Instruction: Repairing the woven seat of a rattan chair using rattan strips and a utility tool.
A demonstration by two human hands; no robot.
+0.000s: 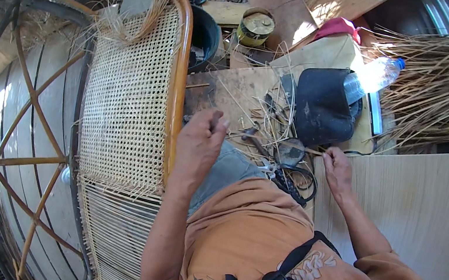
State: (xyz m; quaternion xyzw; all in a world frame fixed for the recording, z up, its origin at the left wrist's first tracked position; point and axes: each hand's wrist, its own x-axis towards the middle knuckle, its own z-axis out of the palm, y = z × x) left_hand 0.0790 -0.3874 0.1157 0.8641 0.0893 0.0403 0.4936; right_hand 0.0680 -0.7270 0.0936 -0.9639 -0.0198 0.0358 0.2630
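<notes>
A thin cane strip (313, 150) runs across in front of me, and my right hand (338, 170) pinches its right end. My left hand (203, 130) is closed beside the edge of a rattan chair frame (179, 67). The strip points toward its fingertips, but whether they grip it cannot be made out. Woven cane webbing (126, 88) fills the upper part of the frame, with long loose strands (161, 2) hanging at its top. Lower down, parallel cane strands (113, 234) are strung across. Below the strip lie a hammer (257, 141) and pliers (269, 169).
A black bag (324, 112) and a clear plastic bottle (374, 79) lie ahead to the right, near a large bundle of cane (447, 88). Beyond the chair stand a dark bucket (206, 33) and a yellow-green can (255, 26). A wooden board (416, 202) lies at right.
</notes>
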